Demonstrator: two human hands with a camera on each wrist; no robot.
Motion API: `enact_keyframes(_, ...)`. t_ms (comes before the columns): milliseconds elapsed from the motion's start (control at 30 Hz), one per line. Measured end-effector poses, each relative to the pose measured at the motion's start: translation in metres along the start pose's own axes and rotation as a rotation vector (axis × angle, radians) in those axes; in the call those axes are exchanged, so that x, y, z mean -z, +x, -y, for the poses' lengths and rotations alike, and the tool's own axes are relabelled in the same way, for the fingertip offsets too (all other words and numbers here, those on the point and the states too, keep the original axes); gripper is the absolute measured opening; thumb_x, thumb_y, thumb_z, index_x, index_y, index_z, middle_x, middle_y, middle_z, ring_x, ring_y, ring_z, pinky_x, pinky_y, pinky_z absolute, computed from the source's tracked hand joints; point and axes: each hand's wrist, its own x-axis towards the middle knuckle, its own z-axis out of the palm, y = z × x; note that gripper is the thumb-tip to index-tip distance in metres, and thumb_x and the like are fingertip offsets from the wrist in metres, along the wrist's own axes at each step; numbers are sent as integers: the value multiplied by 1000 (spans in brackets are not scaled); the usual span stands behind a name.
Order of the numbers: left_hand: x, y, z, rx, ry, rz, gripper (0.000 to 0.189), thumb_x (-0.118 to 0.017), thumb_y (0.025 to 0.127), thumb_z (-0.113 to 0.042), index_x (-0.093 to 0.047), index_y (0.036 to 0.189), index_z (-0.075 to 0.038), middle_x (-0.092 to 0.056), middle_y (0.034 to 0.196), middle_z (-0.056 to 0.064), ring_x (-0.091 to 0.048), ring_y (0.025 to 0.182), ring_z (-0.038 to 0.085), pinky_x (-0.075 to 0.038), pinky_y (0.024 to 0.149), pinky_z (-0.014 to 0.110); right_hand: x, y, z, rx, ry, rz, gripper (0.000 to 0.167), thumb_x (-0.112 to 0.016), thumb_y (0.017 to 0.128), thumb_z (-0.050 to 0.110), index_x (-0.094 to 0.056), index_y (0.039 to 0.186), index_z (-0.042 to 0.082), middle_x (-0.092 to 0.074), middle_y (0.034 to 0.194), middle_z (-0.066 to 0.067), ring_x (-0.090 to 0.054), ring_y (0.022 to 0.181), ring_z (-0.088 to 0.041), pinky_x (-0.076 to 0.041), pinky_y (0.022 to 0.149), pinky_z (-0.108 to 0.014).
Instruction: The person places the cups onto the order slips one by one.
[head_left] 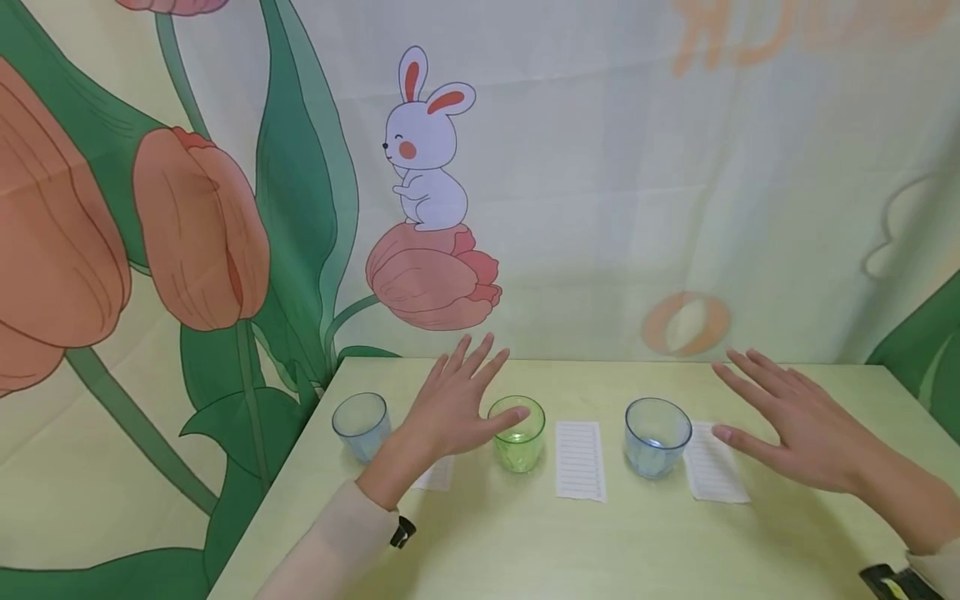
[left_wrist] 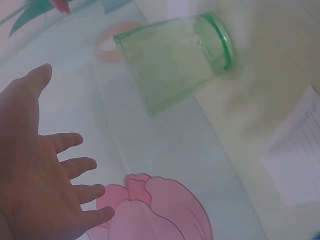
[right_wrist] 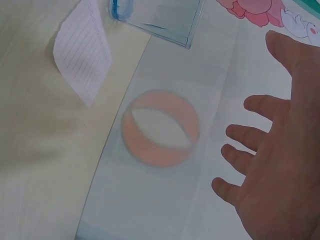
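Both hands hover over the table with fingers spread and nothing held. My left hand (head_left: 453, 408) is between a blue glass (head_left: 360, 427) at the far left and a green glass (head_left: 519, 450), its thumb overlapping the green rim in the head view. That green glass (left_wrist: 170, 67) appears apart from the left hand (left_wrist: 40, 175) in the left wrist view. My right hand (head_left: 802, 425) hangs right of a second blue glass (head_left: 651, 454), above a lined paper slip (head_left: 716, 471). In the right wrist view the right hand (right_wrist: 280, 155) touches nothing.
Another lined slip (head_left: 580, 461) lies between the green and right blue glasses. A third slip (head_left: 435, 475) is partly hidden under the left forearm. The pale table (head_left: 510, 550) ends at a printed cloth (head_left: 570, 208) with tulips and a rabbit.
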Motion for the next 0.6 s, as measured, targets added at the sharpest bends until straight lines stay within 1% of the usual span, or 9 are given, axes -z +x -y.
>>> enact_keyframes(133, 0, 0, -14, -55, 17, -13, 91, -47, 97, -80, -27, 170, -28, -11, 178, -1, -2, 164, 31, -11, 130, 56, -1, -4, 3, 8, 2, -16, 84, -76, 97, 44, -36, 167, 18, -33, 170, -18, -21, 160, -38, -4, 131, -51)
enact_keyframes(300, -2, 3, -34, -133, 31, -35, 91, -50, 98, -77, -28, 170, -26, -13, 178, 0, -6, 164, 32, -15, 130, 56, -2, -10, 5, 21, 3, -36, 84, -77, 96, 43, -36, 167, 22, -36, 169, -15, -19, 161, -31, -5, 131, -49)
enact_keyframes(367, -4, 5, -44, -168, 26, -49, 90, -51, 98, -76, -28, 169, -25, -15, 178, 1, -8, 164, 31, -18, 129, 56, -2, -13, 4, 29, 2, -48, 84, -78, 96, 42, -36, 167, 23, -37, 168, -15, -21, 161, -30, -4, 131, -48)
enact_keyframes(500, -12, 11, -66, -228, 9, -75, 91, -54, 98, -75, -29, 169, -23, -19, 177, 2, -13, 163, 29, -21, 129, 53, -3, -22, -2, 60, -19, -56, 84, -78, 96, 40, -37, 166, 20, -40, 166, -15, -31, 156, -33, -3, 131, -45)
enact_keyframes(567, -17, 14, -78, -251, 3, -89, 92, -56, 98, -74, -31, 168, -21, -23, 176, 3, -15, 163, 27, -24, 128, 50, -5, -26, -5, 75, -34, -52, 83, -78, 96, 39, -38, 166, 17, -41, 166, -15, -35, 154, -32, -2, 131, -41)
enact_keyframes(600, -20, 16, -83, -260, 3, -95, 93, -57, 97, -74, -31, 168, -20, -24, 175, 3, -17, 162, 26, -25, 128, 48, -6, -29, -6, 82, -39, -47, 81, -77, 97, 39, -38, 165, 16, -42, 165, -14, -35, 155, -28, 0, 131, -37)
